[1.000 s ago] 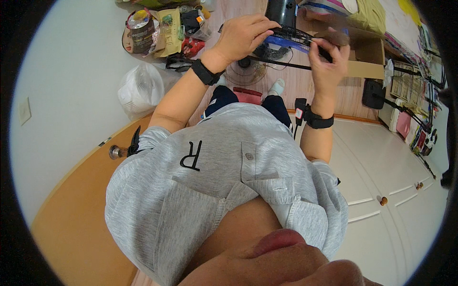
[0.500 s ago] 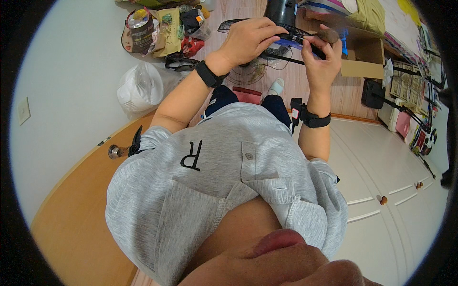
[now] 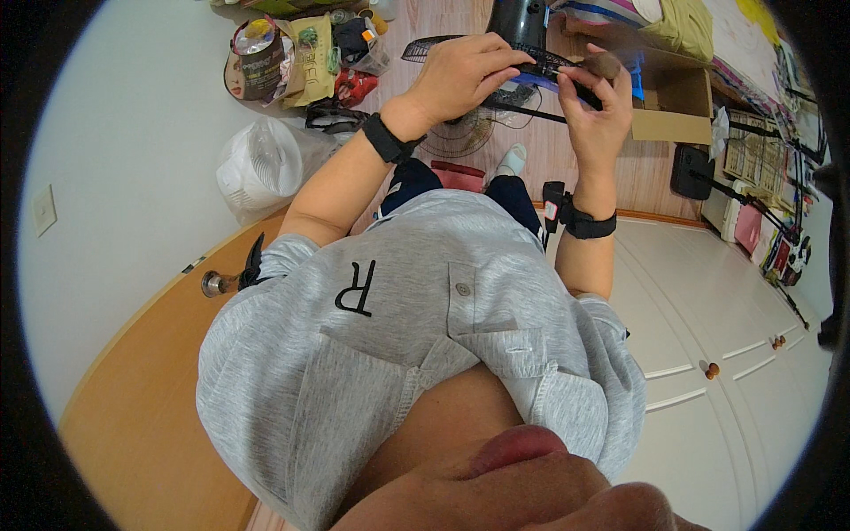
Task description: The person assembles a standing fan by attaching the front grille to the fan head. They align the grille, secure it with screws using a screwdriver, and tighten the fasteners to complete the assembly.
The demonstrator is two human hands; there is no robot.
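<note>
Clutter sits at the far left of the wooden floor (image 3: 611,168): a round tray of tins and packets (image 3: 266,57) by the white wall, and nearer, a white plastic bag (image 3: 261,164). Right of these, the left hand (image 3: 460,75), a black band on its wrist, lies palm-down over a black wire fan grille (image 3: 443,44), its fingers (image 3: 505,60) curled over the rim and closed on it, apparently to steady the grille in the air in front of the chest. The grille hangs above the floor, with a second round wire grille (image 3: 460,137) lying on the boards below it. To the right, the right hand (image 3: 598,115), also banded, has its fingers (image 3: 575,81) pinched on the same rim, seemingly to work at its edge; whether they hold anything small there cannot be told. Farther right stand an open cardboard box (image 3: 668,102) and white cupboard doors (image 3: 726,310).
</note>
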